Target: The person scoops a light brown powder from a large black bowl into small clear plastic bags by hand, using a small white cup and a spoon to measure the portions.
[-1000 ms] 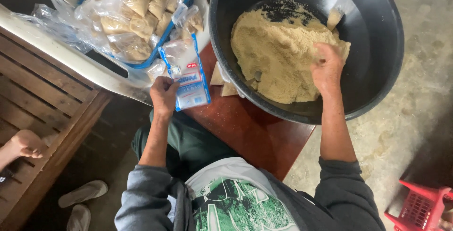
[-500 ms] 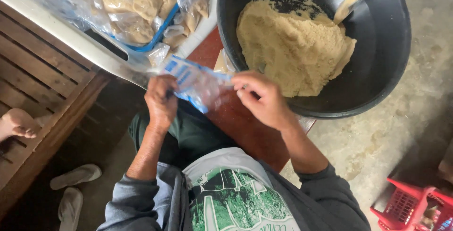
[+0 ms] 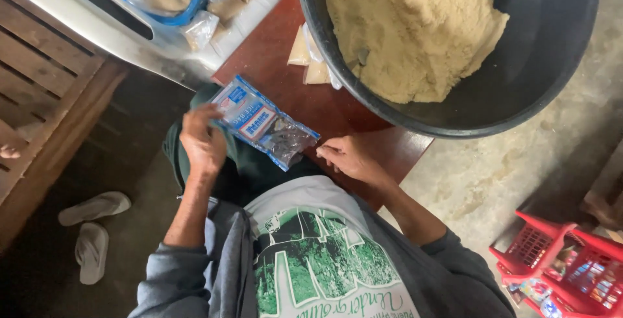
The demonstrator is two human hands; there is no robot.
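Seated person seen from above, grey sleeves at 6 o'clock. Left hand point(image 3: 204, 141) at 9 o'clock of centre, fingers curled and pinching one end of a bag point(image 3: 265, 122), a clear plastic pouch with blue-and-white print that looks empty or nearly so. The bag slants from 10 o'clock down towards 4 o'clock, held in the air above the lap and the near edge of the table point(image 3: 285, 65). Right hand point(image 3: 350, 158) just right of the bag's loose lower end, fingers drawn loosely together with the tips pointing at it; whether they touch the plastic cannot be told. At 12 o'clock to 2 o'clock, a large black tub point(image 3: 551, 52) rests on the red-brown table and holds a heap of tan powder point(image 3: 415, 32). Small filled packets point(image 3: 311, 58) lie tucked beside the tub's left wall. At 11 o'clock, a blue tray point(image 3: 188, 6) piled with filled clear packets sits on a white surface. Wooden slats point(image 3: 45, 78) at 9 o'clock, pale sandals point(image 3: 91, 227) on the floor at 8 o'clock, red basket point(image 3: 551, 259) at 4 o'clock
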